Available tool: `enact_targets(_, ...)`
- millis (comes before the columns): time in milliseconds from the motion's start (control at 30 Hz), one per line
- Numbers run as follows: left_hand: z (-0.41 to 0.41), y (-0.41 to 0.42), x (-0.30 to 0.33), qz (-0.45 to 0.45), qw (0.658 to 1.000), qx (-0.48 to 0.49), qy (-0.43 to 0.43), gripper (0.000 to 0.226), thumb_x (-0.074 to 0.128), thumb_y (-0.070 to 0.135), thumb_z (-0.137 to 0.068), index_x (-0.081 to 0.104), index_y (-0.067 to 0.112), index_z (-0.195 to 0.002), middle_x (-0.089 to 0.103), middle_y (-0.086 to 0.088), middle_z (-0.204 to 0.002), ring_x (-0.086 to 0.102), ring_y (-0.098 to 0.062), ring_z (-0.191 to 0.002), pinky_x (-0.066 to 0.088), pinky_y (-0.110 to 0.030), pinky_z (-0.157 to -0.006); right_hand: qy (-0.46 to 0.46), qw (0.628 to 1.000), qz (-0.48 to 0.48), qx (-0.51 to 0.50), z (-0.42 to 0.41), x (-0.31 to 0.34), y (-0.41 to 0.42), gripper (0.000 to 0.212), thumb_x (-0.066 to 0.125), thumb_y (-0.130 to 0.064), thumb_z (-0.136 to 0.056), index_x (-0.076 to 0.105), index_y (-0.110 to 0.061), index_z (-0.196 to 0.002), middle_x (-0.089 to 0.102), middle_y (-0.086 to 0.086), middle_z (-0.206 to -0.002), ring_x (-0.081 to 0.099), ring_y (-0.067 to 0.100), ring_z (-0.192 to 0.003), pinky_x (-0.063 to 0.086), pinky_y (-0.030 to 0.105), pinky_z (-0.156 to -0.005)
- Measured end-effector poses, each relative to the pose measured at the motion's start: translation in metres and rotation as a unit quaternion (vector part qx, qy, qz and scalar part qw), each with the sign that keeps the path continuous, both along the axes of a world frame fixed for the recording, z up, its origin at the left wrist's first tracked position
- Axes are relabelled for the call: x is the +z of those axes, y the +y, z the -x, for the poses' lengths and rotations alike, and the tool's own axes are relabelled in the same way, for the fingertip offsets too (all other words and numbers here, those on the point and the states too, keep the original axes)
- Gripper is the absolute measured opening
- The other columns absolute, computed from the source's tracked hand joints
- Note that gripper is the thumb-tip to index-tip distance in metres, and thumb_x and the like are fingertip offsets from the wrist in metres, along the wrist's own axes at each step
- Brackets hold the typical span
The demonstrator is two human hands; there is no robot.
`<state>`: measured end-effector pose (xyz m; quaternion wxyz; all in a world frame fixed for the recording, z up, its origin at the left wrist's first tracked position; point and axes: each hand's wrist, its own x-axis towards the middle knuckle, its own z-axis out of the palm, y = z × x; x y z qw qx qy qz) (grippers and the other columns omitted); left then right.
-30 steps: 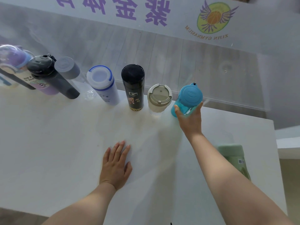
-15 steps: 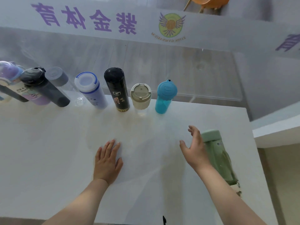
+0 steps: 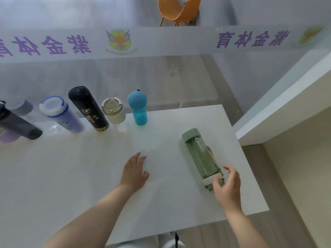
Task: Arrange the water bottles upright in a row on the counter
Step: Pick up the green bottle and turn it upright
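Note:
A row of upright bottles stands along the far edge of the white counter (image 3: 71, 176): a blue bottle (image 3: 138, 110) at the right end, then a beige-lidded clear one (image 3: 113, 111), a black one (image 3: 88, 108), a purple one with a white lid (image 3: 59, 113), and darker ones (image 3: 16, 126) at the far left. A green bottle (image 3: 200, 154) lies on its side near the counter's right edge. My right hand (image 3: 227, 187) is cupped around its near end, fingers apart. My left hand (image 3: 135, 169) rests flat on the counter, holding nothing.
A glass panel with purple lettering (image 3: 62, 45) rises behind the row. A white shelf unit (image 3: 279, 108) stands to the right of the counter. An orange chair (image 3: 179, 9) sits beyond the glass. The counter's right edge runs close to the green bottle.
My right hand let go of the blue bottle in the row and moved back right to the near end of the lying green bottle. The view shifted right. My left hand stayed flat.

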<state>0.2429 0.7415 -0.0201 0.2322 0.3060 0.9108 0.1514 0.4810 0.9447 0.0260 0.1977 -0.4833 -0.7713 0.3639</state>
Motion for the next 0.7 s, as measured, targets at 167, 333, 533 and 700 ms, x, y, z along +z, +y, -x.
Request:
enact_targets(167,-0.044,0.082,0.022,-0.021,0.978,-0.206,0.006,0.067,0.053,0.032,-0.09,0.02,0.023,-0.148,0.009,-0.002,-0.16,0.008,-0.024,-0.147,0.009,-0.036,-0.12,-0.049,0.99,0.128,-0.035,-0.026,-0.019,0.008,0.079,0.074,-0.029,-0.08,0.028,-0.012,-0.141,0.036,0.013,-0.144,0.035,0.027,-0.133,0.035,0.039,-0.105)
enact_targets(333,-0.071,0.143,0.037,-0.014,0.93,-0.358,0.081,0.077,0.054,0.026,-0.088,0.009,0.024,-0.15,-0.007,0.0,-0.161,-0.008,-0.022,-0.147,-0.001,-0.038,-0.119,-0.066,0.978,0.197,-0.006,-0.029,-0.024,0.007,0.095,0.076,-0.046,-0.073,0.021,-0.017,-0.145,0.039,0.011,-0.143,0.042,0.026,-0.128,0.042,0.04,-0.099)
enact_targets(533,-0.07,0.173,0.028,0.058,0.864,-0.458,0.199,0.08,0.047,0.013,-0.09,-0.003,0.026,-0.151,-0.014,-0.004,-0.161,-0.016,-0.03,-0.146,-0.01,-0.049,-0.118,-0.011,0.977,0.213,-0.006,-0.02,-0.019,0.003,0.076,0.076,-0.035,-0.078,0.033,-0.018,-0.138,0.056,0.003,-0.124,0.058,0.015,-0.099,0.044,0.021,-0.075)
enact_targets(700,-0.068,0.174,0.027,0.053,0.859,-0.455,0.229,0.075,0.049,0.026,-0.092,0.003,0.026,-0.151,0.003,-0.006,-0.161,-0.005,-0.034,-0.147,-0.008,-0.053,-0.117,0.025,0.979,0.199,-0.035,-0.019,-0.008,0.0,0.064,0.079,-0.03,-0.075,0.044,-0.024,-0.128,0.06,-0.001,-0.113,0.058,0.0,-0.09,0.044,0.011,-0.061)
